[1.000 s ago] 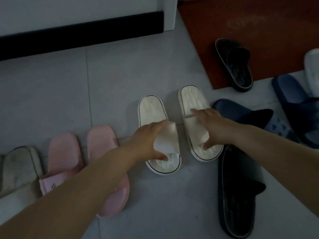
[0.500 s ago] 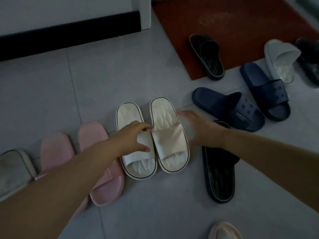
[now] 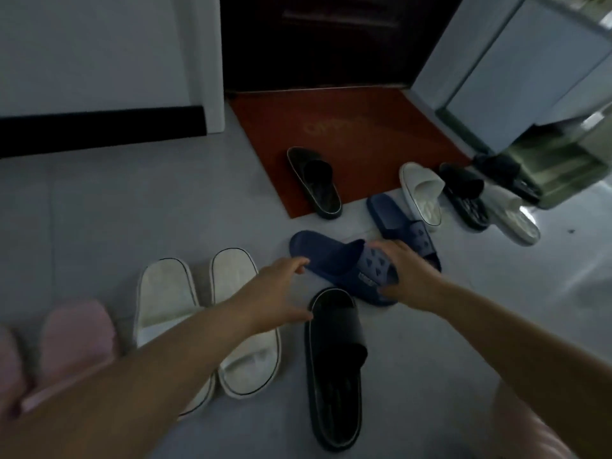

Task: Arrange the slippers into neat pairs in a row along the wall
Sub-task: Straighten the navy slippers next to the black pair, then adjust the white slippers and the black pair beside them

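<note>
– Gripping what, entry one?
– Right hand (image 3: 404, 273): fingers curled over the strap of the navy slipper (image 3: 331, 260). That slipper lies askew on the floor (image 3: 132, 220), bare end towards ten o'clock. Left hand (image 3: 278, 293): spread and grasping nothing, fingertips at the slipper's bare end, thumb at the rim of the black slipper (image 3: 334, 376).
– Handling note?
– Lift by the strap rather than drag. The strap end sits just beside the black slipper at six o'clock and would likely nudge it. Collect the second navy slipper (image 3: 385, 212), close by at two o'clock, and set both parallel, ends matching the white pair (image 3: 165, 293).
– Edges and room?
– White pair at nine o'clock, pink pair (image 3: 79, 332) beyond it, each side by side. Bare floor runs from them to the wall (image 3: 99, 44) at eleven o'clock. The doormat (image 3: 364, 111) edge lies at one o'clock, and the row is probably best kept off it.
</note>
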A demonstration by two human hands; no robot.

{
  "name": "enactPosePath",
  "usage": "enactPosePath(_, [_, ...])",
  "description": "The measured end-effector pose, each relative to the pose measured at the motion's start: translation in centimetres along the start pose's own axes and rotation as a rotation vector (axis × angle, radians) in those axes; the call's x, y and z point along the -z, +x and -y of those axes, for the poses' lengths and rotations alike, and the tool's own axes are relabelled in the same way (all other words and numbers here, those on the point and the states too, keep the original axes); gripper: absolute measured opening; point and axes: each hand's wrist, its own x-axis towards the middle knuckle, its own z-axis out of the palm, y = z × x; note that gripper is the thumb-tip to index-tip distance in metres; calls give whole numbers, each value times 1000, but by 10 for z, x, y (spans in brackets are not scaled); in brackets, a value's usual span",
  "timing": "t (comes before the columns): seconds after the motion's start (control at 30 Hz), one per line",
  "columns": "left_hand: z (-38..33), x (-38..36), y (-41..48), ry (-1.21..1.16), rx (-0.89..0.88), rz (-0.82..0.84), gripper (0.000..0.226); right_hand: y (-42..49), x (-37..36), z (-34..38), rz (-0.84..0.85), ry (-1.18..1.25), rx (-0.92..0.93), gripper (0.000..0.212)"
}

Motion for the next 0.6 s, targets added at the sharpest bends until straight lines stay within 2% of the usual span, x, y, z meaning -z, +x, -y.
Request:
enactPosePath(0.1, [-4,-36,12,187,25,161,93,30,-18,-40,165,-297,93,84])
enactPosePath(0.2, [-18,-81,23,394,80,370,110,56,-18,-66,276,-483,317,88])
enactPosePath(0.27, [-29,-101,34,509,137,418,114,73,-8,-79,316,-606,509,90])
enactPosePath(0.37, [-42,-105,58,520,248,401,105,105,2,-97,332,-766,742,95])
enactPosePath(0.5, [-54,-98,82,510,383,420,97,137,-2,-119,325,-692,893,87])
enactPosePath(0.6, [-54,-84,93,518,503,327,94,131,-3,-141,314,-564,871,89])
